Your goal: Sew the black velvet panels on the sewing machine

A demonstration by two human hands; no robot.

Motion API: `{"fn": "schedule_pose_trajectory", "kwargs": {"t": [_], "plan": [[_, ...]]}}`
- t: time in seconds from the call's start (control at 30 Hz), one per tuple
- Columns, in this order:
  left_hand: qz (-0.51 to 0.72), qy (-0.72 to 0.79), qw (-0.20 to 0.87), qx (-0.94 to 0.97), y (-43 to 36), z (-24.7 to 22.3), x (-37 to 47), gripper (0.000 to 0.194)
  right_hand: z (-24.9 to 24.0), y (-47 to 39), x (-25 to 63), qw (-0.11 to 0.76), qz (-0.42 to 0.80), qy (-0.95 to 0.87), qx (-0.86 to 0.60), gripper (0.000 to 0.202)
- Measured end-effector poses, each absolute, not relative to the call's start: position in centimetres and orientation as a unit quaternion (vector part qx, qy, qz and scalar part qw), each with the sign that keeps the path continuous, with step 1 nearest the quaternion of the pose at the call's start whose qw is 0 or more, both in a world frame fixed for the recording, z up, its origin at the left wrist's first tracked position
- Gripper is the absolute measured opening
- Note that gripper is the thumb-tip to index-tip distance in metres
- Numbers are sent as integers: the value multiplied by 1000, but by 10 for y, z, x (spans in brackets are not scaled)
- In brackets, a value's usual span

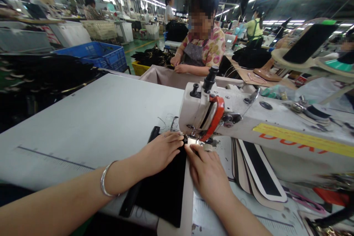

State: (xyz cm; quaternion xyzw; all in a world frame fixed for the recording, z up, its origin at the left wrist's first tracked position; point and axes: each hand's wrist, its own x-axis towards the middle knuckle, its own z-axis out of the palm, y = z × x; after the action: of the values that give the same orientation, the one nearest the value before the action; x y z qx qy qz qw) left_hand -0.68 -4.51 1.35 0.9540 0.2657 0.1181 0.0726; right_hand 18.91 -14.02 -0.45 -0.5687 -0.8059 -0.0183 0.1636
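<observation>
Black fabric (pixel 166 195) lies under the head of a white sewing machine (pixel 238 107), with a dark strip along its left side and a pale border on its right. My left hand (pixel 160 151) rests flat on the fabric's upper part, fingers extended toward the needle area. On the right edge of the fabric, just below the presser foot, my right hand (pixel 207 169) presses down with fingers slightly bent and apart. Both hands' fingertips are close to the needle area, which is partly hidden by the machine head and its red guard (pixel 217 118).
Stacked beige and black pieces (pixel 260 173) lie under the machine arm, near pink scissors (pixel 306 201). A person (pixel 204 44) works across the table (pixel 110 118). Blue crate (pixel 94 53) and black pieces (pixel 41 77) are at left; thread cones (pixel 309 44) stand at right.
</observation>
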Motion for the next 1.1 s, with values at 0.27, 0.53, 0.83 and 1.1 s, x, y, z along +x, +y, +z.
{"fn": "schedule_pose_trajectory", "kwargs": {"t": [0.27,0.53,0.83,1.1], "plan": [[70,112,171,976,-107,46,-42,35,-6,-141,191,179,-19,-805,-566,45],[98,96,195,971,-123,41,-54,32,-5,-142,190,189,-21,-803,-564,44],[162,79,191,965,-102,26,-47,29,-4,-141,191,191,-22,-804,-562,43],[180,91,154,967,-84,15,-37,31,-11,-141,193,179,-15,-804,-567,45]]}}
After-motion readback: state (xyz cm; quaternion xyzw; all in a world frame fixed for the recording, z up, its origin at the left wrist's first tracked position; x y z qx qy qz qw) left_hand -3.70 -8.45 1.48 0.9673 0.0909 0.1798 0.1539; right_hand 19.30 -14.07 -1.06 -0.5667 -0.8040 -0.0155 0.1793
